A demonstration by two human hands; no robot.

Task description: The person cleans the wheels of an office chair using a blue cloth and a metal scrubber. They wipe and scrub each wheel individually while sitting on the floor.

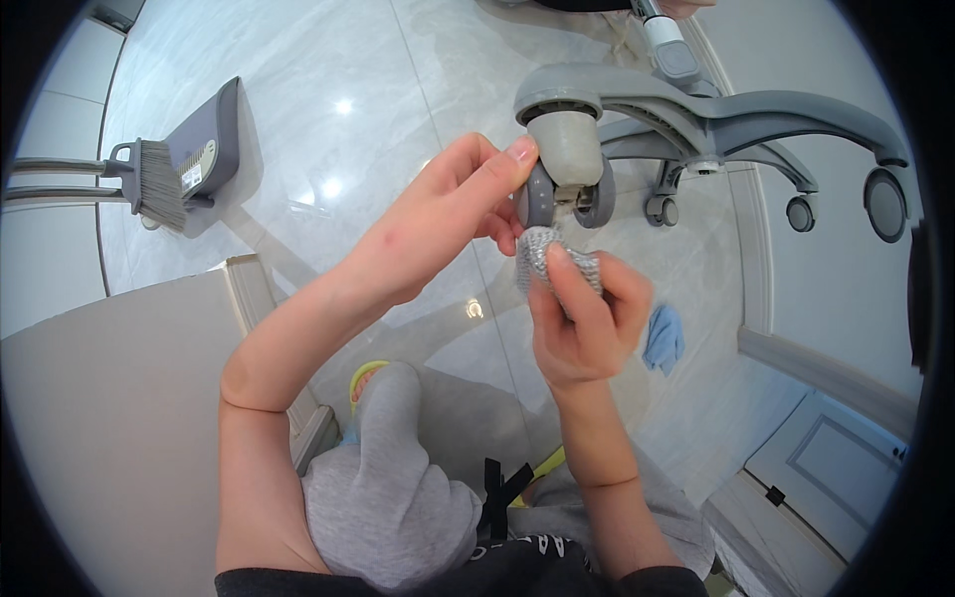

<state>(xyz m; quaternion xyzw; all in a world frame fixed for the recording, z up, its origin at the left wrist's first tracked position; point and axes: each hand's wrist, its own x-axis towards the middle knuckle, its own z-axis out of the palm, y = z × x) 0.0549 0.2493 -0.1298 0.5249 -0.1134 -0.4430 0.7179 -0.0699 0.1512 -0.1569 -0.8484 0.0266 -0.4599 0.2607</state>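
A grey office-chair base (656, 104) rises off the floor, its legs spread toward the right. On the nearest leg is a twin-wheel caster (571, 149) with a beige housing and grey wheels. My left hand (477, 186) grips this caster, its thumb on the edge of the housing and its fingers behind the left wheel. Just below, my right hand (593, 313) pinches a silvery-grey woven scouring cloth (539, 254). The cloth touches or nearly touches the bottom of the left wheel. Pale strands, perhaps hair, show between the two wheels.
A blue cloth (664, 339) lies crumpled on the tiled floor (373, 112) right of my right hand. A broom (160, 183) and a grey dustpan (216, 142) stand at the left. More casters (802, 213) hang at the right, near the wall. A wall end (246, 291) juts in at left.
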